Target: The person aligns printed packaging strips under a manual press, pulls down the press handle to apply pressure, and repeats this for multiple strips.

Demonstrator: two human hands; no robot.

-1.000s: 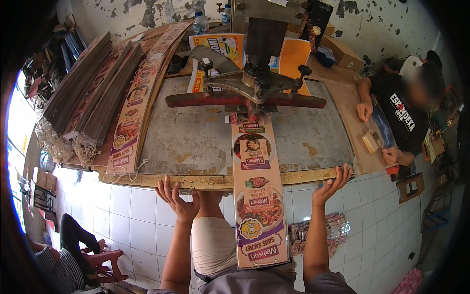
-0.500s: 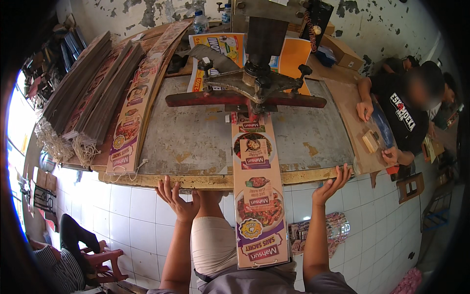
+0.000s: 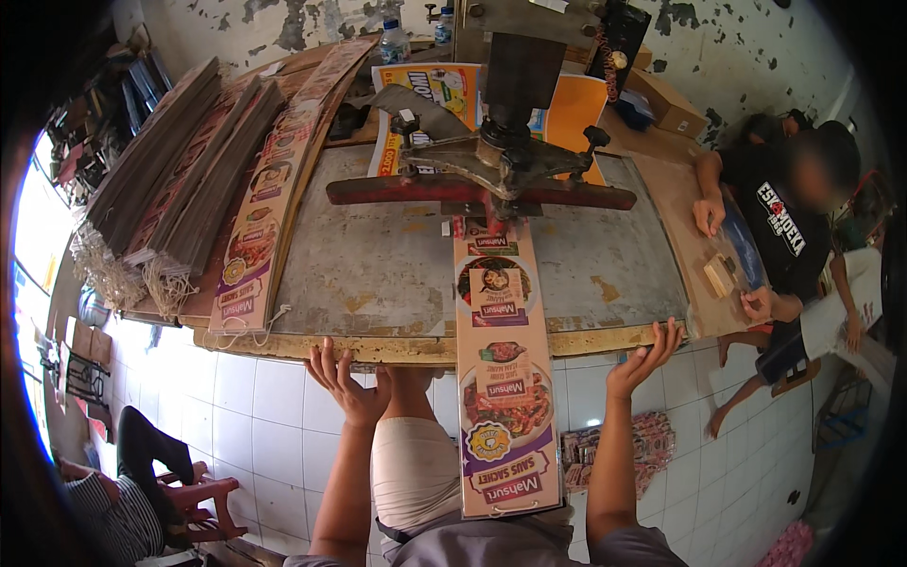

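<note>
My left hand [image 3: 348, 386] is at the front edge of the metal-topped press table [image 3: 378, 293], its fingers stretched up and apart against the yellowed edge strip. Farther right along that edge, my right hand [image 3: 642, 365] touches the corner, fingers spread likewise. Neither holds anything. Between them a long printed cardboard strip [image 3: 501, 359] with food pictures hangs over the edge toward my lap, a string loop at its near end. Its far end lies beneath the red-barred press head [image 3: 482, 192], where the contact is hidden.
Stacked strips with strings [image 3: 170, 189] lie on the left, beside a printed strip [image 3: 255, 227]. A co-worker [image 3: 775, 208] sits at the right, near a small wooden block [image 3: 720, 274]. Another person in a light shirt [image 3: 850, 302] stands behind. A wrapped bundle [image 3: 619, 454] lies on the floor.
A person in a light shirt has come into view at the far right. The view has shifted slightly; my hands and the strip keep their places.
</note>
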